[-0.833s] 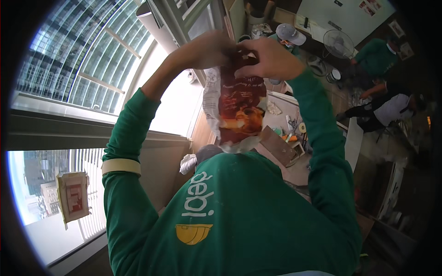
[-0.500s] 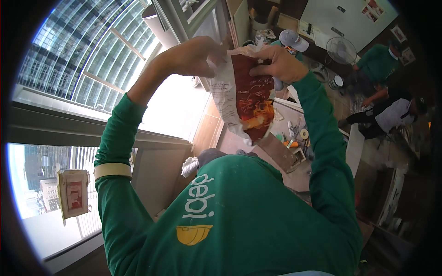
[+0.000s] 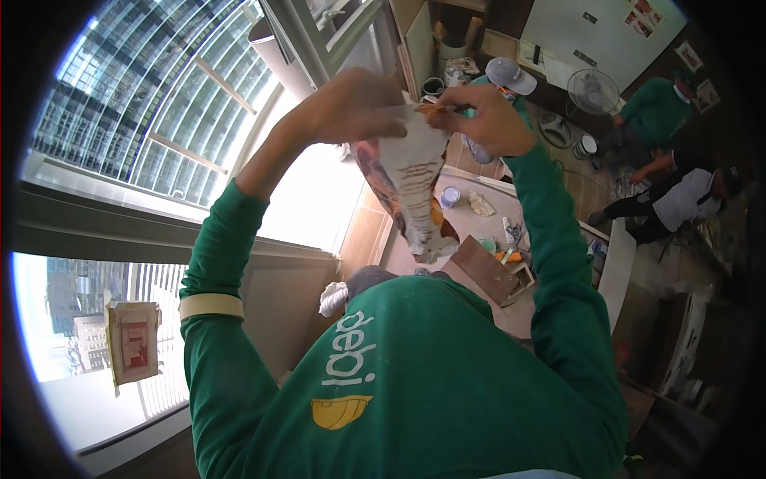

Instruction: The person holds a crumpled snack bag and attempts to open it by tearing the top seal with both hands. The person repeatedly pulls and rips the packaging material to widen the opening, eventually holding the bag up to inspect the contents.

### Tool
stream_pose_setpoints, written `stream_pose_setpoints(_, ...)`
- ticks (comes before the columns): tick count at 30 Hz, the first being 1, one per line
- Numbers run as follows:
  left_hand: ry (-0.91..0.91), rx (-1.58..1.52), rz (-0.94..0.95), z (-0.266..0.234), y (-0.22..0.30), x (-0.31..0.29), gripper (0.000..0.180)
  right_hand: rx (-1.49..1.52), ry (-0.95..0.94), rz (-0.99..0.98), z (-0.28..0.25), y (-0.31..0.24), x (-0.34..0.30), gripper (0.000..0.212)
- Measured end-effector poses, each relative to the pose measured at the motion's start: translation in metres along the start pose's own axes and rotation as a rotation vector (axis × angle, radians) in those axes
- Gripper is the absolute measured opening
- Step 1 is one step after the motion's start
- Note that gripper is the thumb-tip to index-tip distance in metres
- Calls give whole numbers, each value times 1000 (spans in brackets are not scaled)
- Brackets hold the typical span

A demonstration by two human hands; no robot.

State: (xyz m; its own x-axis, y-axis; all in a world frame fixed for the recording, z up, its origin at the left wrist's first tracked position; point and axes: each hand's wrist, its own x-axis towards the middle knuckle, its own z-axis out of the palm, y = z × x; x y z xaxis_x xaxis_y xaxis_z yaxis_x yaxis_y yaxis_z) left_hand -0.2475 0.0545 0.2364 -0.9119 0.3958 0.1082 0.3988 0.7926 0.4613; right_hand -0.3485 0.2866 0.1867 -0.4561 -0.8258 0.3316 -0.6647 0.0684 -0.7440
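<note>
A crumpled printed bag [image 3: 413,172] hangs in front of my chest, its white panel with lines of print facing me and a reddish picture side showing at the left. My left hand [image 3: 351,108] is closed on its upper left part, fingers slightly blurred. At the top right corner my right hand [image 3: 488,120] pinches the bag between thumb and fingers. The two hands are close together, and whatever the bag may contain is hidden. A cream ring like a masking tape roll [image 3: 211,306] sits around my left sleeve.
Below the bag, a worktable [image 3: 459,219] carries a cardboard box [image 3: 487,271], a small tub [image 3: 450,196] and several hand tools. A window [image 3: 295,188] lies left. Co-workers [image 3: 662,112] are at the right and a capped person [image 3: 511,76] ahead, with a fan [image 3: 592,92] between.
The bag has turned, so its white panel faces me where the dark red side did. My left hand has shifted right, nearer my right hand.
</note>
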Motion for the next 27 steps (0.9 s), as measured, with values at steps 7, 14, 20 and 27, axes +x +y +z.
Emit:
stream_pose_setpoints(7,68,-278,-134,6,-22,-11,22,185,55,179,-23,35,-27,16)
stream_pose_setpoints(14,-36,-310,-178,11,-26,-7,22,239,49,168,-18,27,-29,15)
stream_pose_setpoints(20,59,-388,-151,15,-8,13,22,67,78,31,-13,30,-27,24)
stream_pose_setpoints(27,-34,-305,-107,20,6,5,14,-85,147,-171,37,2,-6,17)
